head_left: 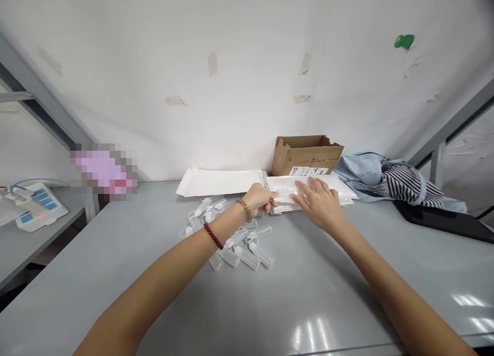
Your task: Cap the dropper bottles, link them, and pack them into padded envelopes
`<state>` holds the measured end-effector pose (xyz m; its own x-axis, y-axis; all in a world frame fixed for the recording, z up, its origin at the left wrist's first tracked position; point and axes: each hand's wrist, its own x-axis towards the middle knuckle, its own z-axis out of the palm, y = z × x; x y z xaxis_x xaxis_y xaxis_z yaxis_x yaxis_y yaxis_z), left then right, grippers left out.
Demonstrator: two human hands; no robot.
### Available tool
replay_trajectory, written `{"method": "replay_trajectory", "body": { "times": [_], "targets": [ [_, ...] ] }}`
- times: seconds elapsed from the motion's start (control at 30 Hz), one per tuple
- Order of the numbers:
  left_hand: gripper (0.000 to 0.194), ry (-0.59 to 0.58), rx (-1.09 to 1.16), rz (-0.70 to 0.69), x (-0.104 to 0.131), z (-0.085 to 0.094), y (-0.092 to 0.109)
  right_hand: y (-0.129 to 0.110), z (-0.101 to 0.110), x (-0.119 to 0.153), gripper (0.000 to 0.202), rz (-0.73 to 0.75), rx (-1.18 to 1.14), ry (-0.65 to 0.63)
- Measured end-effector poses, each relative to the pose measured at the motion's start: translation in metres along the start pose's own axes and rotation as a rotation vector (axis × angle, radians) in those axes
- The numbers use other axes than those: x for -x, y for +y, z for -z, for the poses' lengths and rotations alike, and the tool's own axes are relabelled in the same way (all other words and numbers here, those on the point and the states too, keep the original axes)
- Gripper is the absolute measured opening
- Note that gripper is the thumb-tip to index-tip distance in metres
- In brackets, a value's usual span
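Observation:
My left hand (259, 196) is closed, pinching the left end of a white packet (283, 185) with a shiny, clear-looking surface. This packet lies on top of a small stack of similar ones. My right hand (321, 200) rests on the packet's front part with its fingers spread. Below and left of my left hand, several small translucent plastic bottles (247, 257) with white caps are scattered in a loose pile, partly hidden by my left forearm. A flat white envelope or sheet (224, 182) lies behind the pile.
An open cardboard box (309, 155) stands behind the packets against the wall. To the right are a blue and striped cloth (401, 181) and a black flat object (443, 219). A white device with blue keys (42, 207) sits on a separate surface left of the grey table (116, 263).

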<state>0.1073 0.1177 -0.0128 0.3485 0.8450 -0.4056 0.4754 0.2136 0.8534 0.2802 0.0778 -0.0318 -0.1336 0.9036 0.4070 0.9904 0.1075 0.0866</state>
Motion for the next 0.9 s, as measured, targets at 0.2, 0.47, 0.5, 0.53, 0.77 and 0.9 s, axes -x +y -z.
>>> {"method": "replay_trajectory", "body": {
  "times": [0.2, 0.47, 0.5, 0.53, 0.77, 0.9],
  "targets": [
    [0.032, 0.073, -0.219, -0.057, 0.011, 0.008, 0.000, -0.003, -0.002, -0.003, 0.044, -0.035, -0.014, -0.083],
    [0.038, 0.417, -0.756, -0.337, 0.032, 0.074, -0.023, -0.008, 0.009, 0.001, 0.048, -0.038, -0.011, -0.186],
    [0.042, 0.415, -0.817, -0.352, 0.034, 0.081, -0.028, -0.009, 0.010, 0.002, 0.049, -0.035, -0.004, -0.178],
    [0.043, 0.413, -0.870, -0.360, 0.036, 0.087, -0.032, -0.010, 0.010, 0.002, 0.050, -0.031, 0.004, -0.162],
    [0.028, 0.364, -1.101, -0.324, 0.037, 0.095, -0.043, -0.023, 0.009, 0.007, 0.050, 0.037, -0.016, -0.008],
    [0.030, 0.364, -1.173, -0.306, 0.037, 0.091, -0.042, -0.026, 0.009, 0.010, 0.048, 0.085, -0.056, 0.084]
  ]
}}
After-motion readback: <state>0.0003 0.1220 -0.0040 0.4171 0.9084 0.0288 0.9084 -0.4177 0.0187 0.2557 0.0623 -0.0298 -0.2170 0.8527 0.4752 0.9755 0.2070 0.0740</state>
